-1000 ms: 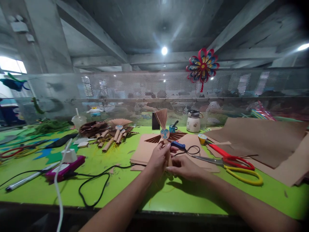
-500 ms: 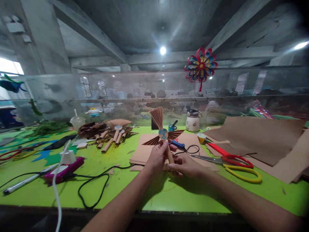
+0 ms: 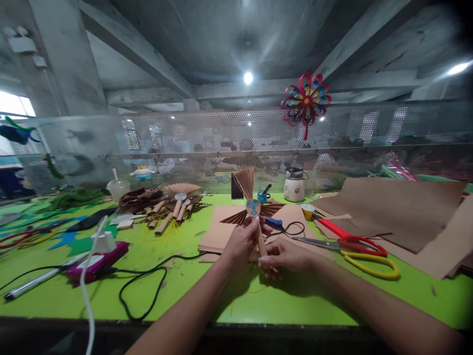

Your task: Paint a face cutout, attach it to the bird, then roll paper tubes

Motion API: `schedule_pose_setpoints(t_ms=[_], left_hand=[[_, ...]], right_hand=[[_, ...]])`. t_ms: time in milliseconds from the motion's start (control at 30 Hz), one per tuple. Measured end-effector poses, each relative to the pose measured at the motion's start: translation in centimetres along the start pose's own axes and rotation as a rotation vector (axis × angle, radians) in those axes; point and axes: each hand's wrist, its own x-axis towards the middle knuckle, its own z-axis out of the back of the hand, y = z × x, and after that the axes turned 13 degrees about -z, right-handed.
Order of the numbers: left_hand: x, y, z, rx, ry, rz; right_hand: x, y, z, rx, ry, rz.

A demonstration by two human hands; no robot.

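So the paper figure was up over the near middle of the bench, held in both hands and leaning a little, tube end toward the person. It had a pleated fan on top, a round disc with blue eyes and two dark pleated wings sticking out sideways.

The left hand was pinching the tube just under the disc, thumb on the front, other fingers wrapped behind. The right hand had the bottom end of the tube between thumb and fingers; couldn't really tell what its lower fingers were doing. Some thin yellow strands hung around there, pretty faint.

Behind the hands lay a stack of brown paper, with a blue-handled tool near the left fingertips, black cord looping off it. Big scissors, one red handle and one yellow, lay off to the right, next to larger brown sheets. Over on the left, a pile of similar figures sat beside some crumpled dark brown stuff, and a purple power strip was closer to the front edge.
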Motion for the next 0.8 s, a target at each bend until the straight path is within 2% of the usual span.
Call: schedule_pose_setpoints(t_ms=[133, 400, 600, 800], left_hand=[[-0.09, -0.32, -0.05, -0.048, 0.006, 0.025], [-0.02, -0.44, 0.03, -0.054, -0.018, 0.047], [0.0, -0.67, 0.25, -0.127, 0.025, 0.057], [-0.09, -0.74, 0.2, -0.095, 0.015, 0.007]], right_hand=[[0.05, -0.07, 0.11, -0.004, 0.01, 0.015], [0.16, -0.13, 0.19, -0.059, -0.051, 0.041], [-0.33, 0.45, 0.25, -0.046, -0.083, 0.074], [-0.29, 0.48, 0.5, -0.068, -0.098, 0.077]])
